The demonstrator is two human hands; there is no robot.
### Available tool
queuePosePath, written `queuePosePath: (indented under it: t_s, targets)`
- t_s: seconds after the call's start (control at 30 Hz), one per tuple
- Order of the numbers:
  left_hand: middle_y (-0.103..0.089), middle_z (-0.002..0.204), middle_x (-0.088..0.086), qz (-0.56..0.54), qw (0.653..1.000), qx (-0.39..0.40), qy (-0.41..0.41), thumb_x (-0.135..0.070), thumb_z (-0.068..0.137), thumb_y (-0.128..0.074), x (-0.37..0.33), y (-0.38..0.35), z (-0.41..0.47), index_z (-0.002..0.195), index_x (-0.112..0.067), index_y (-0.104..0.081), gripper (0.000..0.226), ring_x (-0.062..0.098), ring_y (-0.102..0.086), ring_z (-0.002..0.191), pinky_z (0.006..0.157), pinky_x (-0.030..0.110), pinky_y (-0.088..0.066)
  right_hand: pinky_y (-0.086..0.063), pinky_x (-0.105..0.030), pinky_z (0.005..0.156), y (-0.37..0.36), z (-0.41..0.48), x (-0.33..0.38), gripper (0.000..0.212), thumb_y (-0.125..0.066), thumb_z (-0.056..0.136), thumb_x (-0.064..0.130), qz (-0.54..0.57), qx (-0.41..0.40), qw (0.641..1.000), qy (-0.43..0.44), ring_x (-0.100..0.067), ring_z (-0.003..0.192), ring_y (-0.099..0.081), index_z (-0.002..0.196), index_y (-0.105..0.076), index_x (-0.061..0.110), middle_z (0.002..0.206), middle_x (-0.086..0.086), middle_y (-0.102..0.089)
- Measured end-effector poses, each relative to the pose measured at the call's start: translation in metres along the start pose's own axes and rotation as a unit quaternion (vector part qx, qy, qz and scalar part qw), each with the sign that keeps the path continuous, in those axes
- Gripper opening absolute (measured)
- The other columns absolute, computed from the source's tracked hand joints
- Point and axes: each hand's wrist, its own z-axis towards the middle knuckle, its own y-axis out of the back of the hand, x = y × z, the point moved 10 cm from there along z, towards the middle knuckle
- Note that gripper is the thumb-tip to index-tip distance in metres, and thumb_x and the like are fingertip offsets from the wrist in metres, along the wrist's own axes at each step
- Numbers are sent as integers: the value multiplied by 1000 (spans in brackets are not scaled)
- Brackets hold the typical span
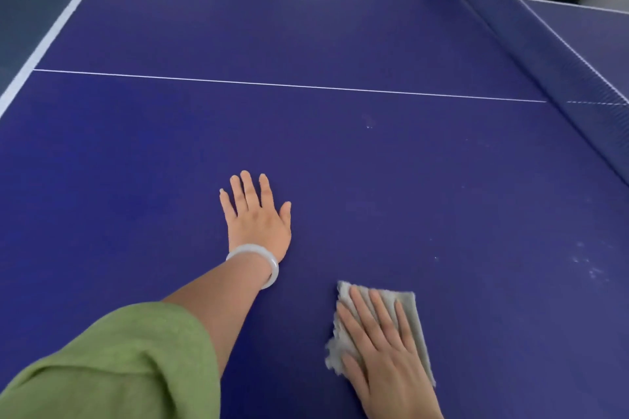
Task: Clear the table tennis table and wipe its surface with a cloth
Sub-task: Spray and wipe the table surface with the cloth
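The right hand (pixel 384 354) lies flat on a grey cloth (pixel 413 313), its fingers (pixel 362 308) straight and only slightly apart, pressing the cloth down onto the blue table tennis table (pixel 306 146) close to the table's near edge. The fingers are not curled round the fabric; they rest on top of it, and the cloth shows past the fingertips and along both sides of the hand, its left border frayed and rumpled.

The left hand (pixel 258 218) is spread palm-down on the bare surface, to the left of the cloth and farther from the near edge (nothing lies under it or in it). Its fingers are fully extended and fanned, the thumb held out to the right. A pale bangle (pixel 269 262) circles the wrist, and a green sleeve (pixel 119 360) covers the forearm toward the near left corner.

The white centre line (pixel 289 84) runs across the table beyond both hands, meeting the net (pixel 561 54) along the right side. A few faint pale specks (pixel 592 269) sit on the surface to the right of the cloth, near the net.
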Motion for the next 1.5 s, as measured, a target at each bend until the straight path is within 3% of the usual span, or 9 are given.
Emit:
queuePosePath:
  t_s: [0.13,0.37,0.6,0.77,0.87,1.1,1.33,1.43,1.5]
  targets:
    - [2,164,17,9,1000,-10,12,-51,99,-3,0,-2,0,157,-12,2,70,34,5,151,122,53,-2,-27,-50,109,3,-24,-36,61,-35,97,50,-21,-4,999,45,-22,149,-22,153,-32,25,161,2,-27]
    - [0,164,15,-13,999,-19,24,-51,99,-8,2,-4,1,158,-13,-6,69,31,5,152,122,51,2,3,-44,121,16,97,-122,60,-11,100,48,2,0,997,-73,-18,153,0,158,-10,31,165,9,1]
    - [-2,164,15,-20,999,-28,28,-49,101,-14,0,-6,3,157,-14,-9,67,30,4,152,122,50,3,5,-56,121,11,85,-197,60,-10,102,47,74,5,929,-363,-22,152,13,157,6,29,165,4,13]
    - [0,165,14,-7,999,-25,27,-50,101,-11,0,-5,4,158,-15,-6,67,29,6,152,122,50,3,-8,-62,116,8,66,0,63,-23,100,49,44,-28,996,-66,-30,152,-6,157,-18,23,166,-1,-10]
    - [0,164,14,-4,999,-24,29,-50,101,-11,1,-4,3,157,-15,-5,67,30,6,152,122,50,3,-14,-59,113,-1,45,39,60,-24,102,53,19,29,991,130,-26,152,-9,157,-22,28,165,4,-12]
    - [-1,164,14,-2,999,-22,30,-49,102,-13,-1,-3,3,157,-14,-7,66,31,4,152,122,51,1,4,-58,120,9,105,-147,62,-10,101,50,77,33,956,-281,-24,151,13,158,2,29,165,4,11]
    - [-1,164,15,0,999,-20,28,-48,102,-14,0,-4,3,157,-14,-7,65,32,4,152,122,51,0,-10,-56,117,-1,23,54,62,-25,101,46,35,10,997,62,-26,153,-5,158,-18,23,166,1,-7]
    - [-2,164,15,-4,999,-20,28,-48,103,-15,0,-3,2,157,-14,-8,65,32,3,152,122,51,0,-19,-56,115,-6,-16,52,63,-40,95,48,13,32,982,188,-24,151,-19,155,-29,29,164,5,-18]
    - [-3,164,15,-4,999,-21,29,-48,103,-15,1,-2,1,157,-14,-8,65,32,3,152,122,52,0,-17,-56,117,-7,-1,-10,62,-35,96,49,-20,24,991,134,-22,151,-15,155,-25,33,164,8,-18]
